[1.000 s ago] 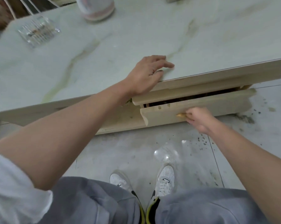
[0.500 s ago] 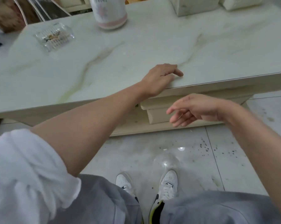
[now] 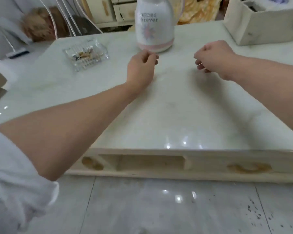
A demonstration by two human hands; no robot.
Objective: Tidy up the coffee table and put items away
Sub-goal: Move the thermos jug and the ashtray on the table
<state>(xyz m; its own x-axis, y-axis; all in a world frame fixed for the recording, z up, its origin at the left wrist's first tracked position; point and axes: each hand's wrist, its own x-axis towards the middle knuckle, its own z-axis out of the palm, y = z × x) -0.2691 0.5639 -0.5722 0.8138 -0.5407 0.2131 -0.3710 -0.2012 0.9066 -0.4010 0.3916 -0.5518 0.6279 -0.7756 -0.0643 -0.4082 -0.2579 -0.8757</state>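
Two bare hands hang over the coffee table (image 3: 159, 115), both loosely curled, nothing visible in either. Left hand (image 3: 140, 68) at about 12 o'clock of frame centre, fingers bent in, fingertips just beside the base of the flask. Right hand (image 3: 213, 58) at 1 o'clock, fingers curled downward, apart from the flask and from the box; whether something tiny is pinched there, cannot tell, blurred. Left arm has a white sleeve (image 3: 15, 183) rolled up at 8 o'clock.

Around: white flask (image 3: 155, 26) with pink band and printed text stands upright at 12 o'clock near the far table edge. Clear glass ashtray (image 3: 86, 54) with butts inside at 10–11 o'clock, left of the left hand, well apart from the flask. Cream box (image 3: 260, 24) at 1–2 o'clock on the far right corner, tissue showing on top. Yellow cloth (image 3: 199, 12) behind the flask, off the table.

Room: the whole middle and near part of the marble top is bare, from the hands back to the near edge. Near edge runs across at 6 o'clock, with the wooden drawer front (image 3: 150, 163) below it, sitting flush. Tiled floor (image 3: 159, 208) below, dark specks at 4–5 o'clock. Left table edge slants off at 9 o'clock.
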